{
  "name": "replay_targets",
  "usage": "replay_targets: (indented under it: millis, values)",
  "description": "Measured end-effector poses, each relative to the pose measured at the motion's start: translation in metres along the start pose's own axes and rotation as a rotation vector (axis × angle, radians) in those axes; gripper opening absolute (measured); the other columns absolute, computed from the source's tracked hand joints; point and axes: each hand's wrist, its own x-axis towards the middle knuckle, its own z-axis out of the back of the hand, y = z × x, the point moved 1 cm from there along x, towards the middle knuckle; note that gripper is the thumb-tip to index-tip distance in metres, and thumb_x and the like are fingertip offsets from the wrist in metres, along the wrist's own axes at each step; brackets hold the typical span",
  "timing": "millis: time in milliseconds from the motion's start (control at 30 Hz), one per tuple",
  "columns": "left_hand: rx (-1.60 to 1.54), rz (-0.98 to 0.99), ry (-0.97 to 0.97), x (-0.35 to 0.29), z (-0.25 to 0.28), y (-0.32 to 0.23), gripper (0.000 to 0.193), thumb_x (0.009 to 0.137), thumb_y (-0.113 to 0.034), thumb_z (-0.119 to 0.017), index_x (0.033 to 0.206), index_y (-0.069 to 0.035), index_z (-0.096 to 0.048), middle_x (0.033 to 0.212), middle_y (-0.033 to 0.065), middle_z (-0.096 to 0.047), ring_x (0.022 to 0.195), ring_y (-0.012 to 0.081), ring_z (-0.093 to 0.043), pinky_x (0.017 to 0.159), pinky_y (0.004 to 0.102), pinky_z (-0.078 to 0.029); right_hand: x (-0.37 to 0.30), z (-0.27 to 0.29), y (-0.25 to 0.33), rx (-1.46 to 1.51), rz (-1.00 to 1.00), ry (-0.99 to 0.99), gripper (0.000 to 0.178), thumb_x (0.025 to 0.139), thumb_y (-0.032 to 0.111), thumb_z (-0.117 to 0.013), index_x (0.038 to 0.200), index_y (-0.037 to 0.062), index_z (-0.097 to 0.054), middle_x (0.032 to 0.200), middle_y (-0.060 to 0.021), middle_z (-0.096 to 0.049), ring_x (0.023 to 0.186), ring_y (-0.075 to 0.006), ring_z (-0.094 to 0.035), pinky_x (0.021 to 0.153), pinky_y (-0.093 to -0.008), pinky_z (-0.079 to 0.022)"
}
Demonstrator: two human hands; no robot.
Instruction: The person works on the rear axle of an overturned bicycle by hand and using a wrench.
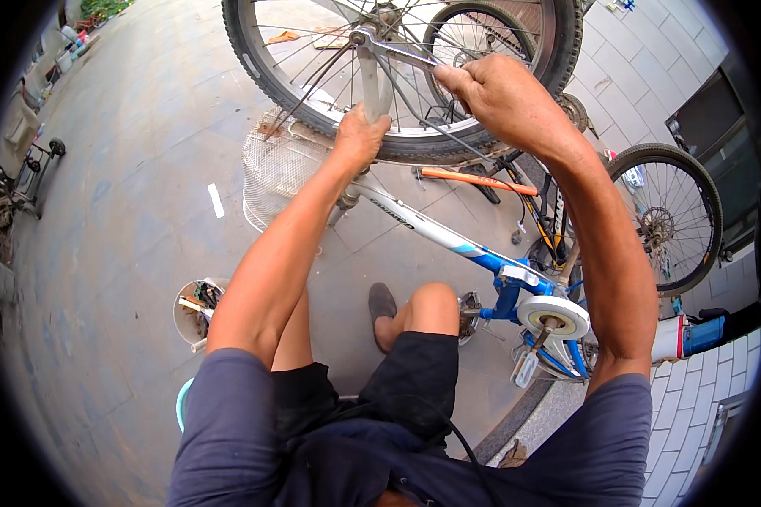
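A white and blue bicycle stands upside down before me, its front wheel raised at the top of the view. My left hand is wrapped round the pale fork leg below the hub. In my right hand is a silver wrench, gripped by its right end. The wrench's other end sits on the axle nut at the wheel's centre. Beneath the wheel hangs a white wire basket, partly hidden by my left arm. A crank with a white round chain guard shows nearer on the right.
Behind on the right lies another bicycle with an orange frame and a knobbly wheel. A bucket of tools stands left of my legs. A white strip lies on the paved floor. Tiled walls border the right side.
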Motion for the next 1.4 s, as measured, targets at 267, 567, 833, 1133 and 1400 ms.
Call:
replay_targets:
  millis: [267,567,833,1133,1400]
  values:
    - [-0.05,0.054,0.04,-0.009,0.005,-0.011,0.019,0.088,-0.019,-0.065,0.077,-0.005,-0.055,0.062,0.0008,-0.055,0.054,0.0117,-0.053,0.05,0.028,-0.042,-0.016,-0.007,0.011,-0.052,-0.089,-0.142,0.044,0.094,0.036,-0.056,0.078,-0.0022,-0.07,0.07,-0.0255,-0.063,0.071,-0.0436,-0.063,0.069,-0.0494,-0.05]
    - [-0.08,0.082,0.088,-0.006,0.002,-0.02,0.016,0.088,-0.016,-0.064,0.079,-0.005,-0.055,0.063,0.0007,-0.055,0.053,0.0113,-0.053,0.05,0.0278,-0.043,-0.024,-0.037,-0.002,0.032,-0.13,-0.224,0.049,0.096,0.041,-0.052,0.075,-0.0004,-0.07,0.071,-0.0238,-0.064,0.072,-0.0436,-0.063,0.069,-0.0497,-0.051]
    - [0.088,0.118,0.074,0.008,0.004,-0.005,0.028,0.083,-0.023,-0.062,0.098,0.0,-0.062,0.079,0.0132,-0.066,0.073,0.0237,-0.062,0.072,0.0375,-0.05,-0.012,-0.032,-0.005,0.137,-0.179,-0.063,0.053,0.096,0.043,-0.05,0.081,-0.0029,-0.07,0.077,-0.0262,-0.066,0.078,-0.0446,-0.064,0.074,-0.0509,-0.049]
    - [0.051,0.038,0.055,-0.004,0.006,0.0,0.019,0.086,-0.019,-0.062,0.091,-0.002,-0.059,0.074,0.0082,-0.06,0.065,0.0188,-0.057,0.062,0.0332,-0.046,-0.024,-0.043,0.001,0.04,-0.155,-0.225,0.052,0.097,0.045,-0.049,0.075,0.0027,-0.069,0.07,-0.0206,-0.064,0.07,-0.0415,-0.063,0.067,-0.0491,-0.049]
    - [0.005,0.024,0.078,0.005,0.002,0.002,0.017,0.086,-0.019,-0.062,0.086,-0.002,-0.06,0.064,0.0042,-0.058,0.055,0.0138,-0.055,0.052,0.0297,-0.044,-0.024,-0.066,-0.004,0.09,-0.169,-0.248,0.052,0.098,0.045,-0.049,0.074,0.002,-0.066,0.072,-0.0221,-0.064,0.071,-0.0441,-0.062,0.065,-0.0503,-0.048]
